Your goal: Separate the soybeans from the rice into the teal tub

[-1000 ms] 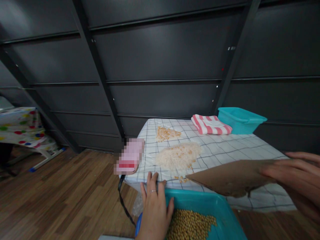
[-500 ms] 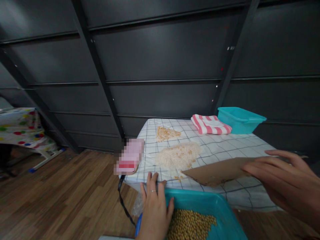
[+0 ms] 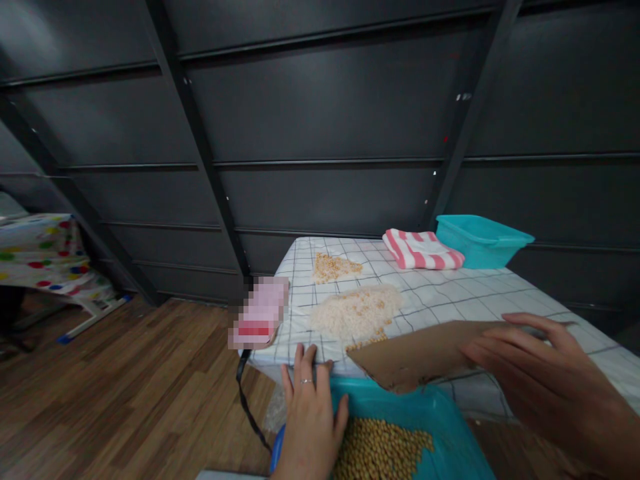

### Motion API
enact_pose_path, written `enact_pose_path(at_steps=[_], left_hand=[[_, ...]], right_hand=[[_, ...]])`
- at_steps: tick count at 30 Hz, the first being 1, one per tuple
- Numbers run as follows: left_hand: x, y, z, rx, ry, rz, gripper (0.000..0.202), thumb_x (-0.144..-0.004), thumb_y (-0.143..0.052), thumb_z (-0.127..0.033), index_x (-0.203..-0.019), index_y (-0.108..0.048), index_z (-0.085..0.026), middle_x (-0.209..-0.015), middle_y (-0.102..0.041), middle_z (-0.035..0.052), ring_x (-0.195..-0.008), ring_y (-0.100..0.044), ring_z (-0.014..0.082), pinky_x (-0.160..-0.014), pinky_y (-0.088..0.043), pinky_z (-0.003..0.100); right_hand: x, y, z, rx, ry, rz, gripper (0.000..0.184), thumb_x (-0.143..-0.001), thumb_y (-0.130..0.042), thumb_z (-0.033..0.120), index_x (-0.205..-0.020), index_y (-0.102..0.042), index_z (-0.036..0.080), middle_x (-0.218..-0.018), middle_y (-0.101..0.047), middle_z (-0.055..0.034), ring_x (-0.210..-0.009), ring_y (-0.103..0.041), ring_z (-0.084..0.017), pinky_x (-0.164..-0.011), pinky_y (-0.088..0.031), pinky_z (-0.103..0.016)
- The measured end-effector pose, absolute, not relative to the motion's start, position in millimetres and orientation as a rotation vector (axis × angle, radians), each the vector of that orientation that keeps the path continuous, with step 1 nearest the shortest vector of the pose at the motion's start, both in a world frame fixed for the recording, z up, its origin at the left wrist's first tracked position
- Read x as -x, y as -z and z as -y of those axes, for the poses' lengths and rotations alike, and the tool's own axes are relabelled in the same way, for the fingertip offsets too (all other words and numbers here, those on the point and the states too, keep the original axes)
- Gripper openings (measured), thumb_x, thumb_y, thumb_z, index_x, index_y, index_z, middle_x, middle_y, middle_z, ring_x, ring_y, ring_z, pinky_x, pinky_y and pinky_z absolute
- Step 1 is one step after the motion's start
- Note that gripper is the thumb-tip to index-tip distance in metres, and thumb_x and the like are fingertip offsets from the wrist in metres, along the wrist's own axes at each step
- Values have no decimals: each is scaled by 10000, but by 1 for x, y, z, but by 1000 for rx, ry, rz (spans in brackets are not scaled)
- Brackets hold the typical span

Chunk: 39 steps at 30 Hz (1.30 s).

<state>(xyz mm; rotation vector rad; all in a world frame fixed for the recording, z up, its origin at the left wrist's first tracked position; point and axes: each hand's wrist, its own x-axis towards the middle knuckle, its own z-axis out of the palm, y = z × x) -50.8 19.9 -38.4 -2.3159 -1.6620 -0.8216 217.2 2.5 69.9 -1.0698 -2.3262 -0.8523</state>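
The right hand (image 3: 535, 367) grips a piece of cardboard (image 3: 430, 353), its left tip by loose beans (image 3: 367, 342) at the desk (image 3: 470, 293)'s near edge. The left hand (image 3: 311, 413) spreads over the near tub (image 3: 440, 413)'s left side. Farther lie a rice heap (image 3: 353, 315) and, far right, a striped towel (image 3: 424, 250).

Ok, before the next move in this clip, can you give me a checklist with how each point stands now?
1. Right hand holding the flat brown cardboard piece: ok, gripped at one end.
2. Left hand firmly holding the teal plastic tub: cannot tell; it lies over the rim, but its grip is unclear.
3. Tub rim meeting the table edge without a gap: cannot tell, partly covered.
4. Small yellow kernels beside the cardboard's tip all inside the tub: not ok, these lie on the white checked tablecloth.
5. Folded pink-and-white striped towel away from the cardboard: ok, it lies farther back.
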Motion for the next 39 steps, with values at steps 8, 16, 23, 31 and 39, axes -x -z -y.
enact_pose_path(at_steps=[8, 16, 23, 31, 39], left_hand=[[53, 37, -19, 2347, 866, 1677, 268, -742, -429, -193, -1001, -489, -157, -1215, -425, 188, -1208, -305, 394, -865, -340, 665], [53, 39, -20, 2351, 871, 1664, 261, -745, -424, -199, -995, -484, -158, -1199, -433, 181, -1203, -307, 391, -856, -354, 660], [52, 39, -19, 2343, 832, 1669, 257, -744, -427, -197, -996, -467, -165, -1209, -410, 175, -1205, -307, 388, -860, -356, 658], [51, 43, -22, 2348, 828, 1692, 270, -745, -427, -211, -1003, -490, -159, -1219, -419, 178, -1216, -294, 389, -875, -337, 657], [50, 43, -21, 2339, 852, 1658, 261, -746, -420, -201, -995, -485, -155, -1196, -428, 187, -1205, -306, 394, -848, -363, 655]], right_hand=[[-195, -69, -12, 952, 901, 2319, 337, -788, -287, -1, -917, -521, 204, -753, -631, 14, -712, -534, -144, -832, -340, -390], [-212, -96, -14, 1008, 966, 2324, 270, -777, -316, 38, -902, -498, 191, -738, -619, -8, -707, -544, -152, -775, -361, -367], [-224, -99, -19, 1049, 1012, 2343, 307, -721, -334, 12, -885, -514, 199, -721, -625, -3, -687, -569, -158, -749, -367, -364], [-232, -96, -15, 1009, 942, 2348, 302, -729, -343, 29, -892, -515, 216, -733, -625, 0, -691, -570, -148, -772, -370, -353], [-227, -98, -19, 1034, 1124, 2337, 295, -722, -344, 1, -872, -511, 193, -709, -633, -26, -679, -555, -178, -723, -372, -379]])
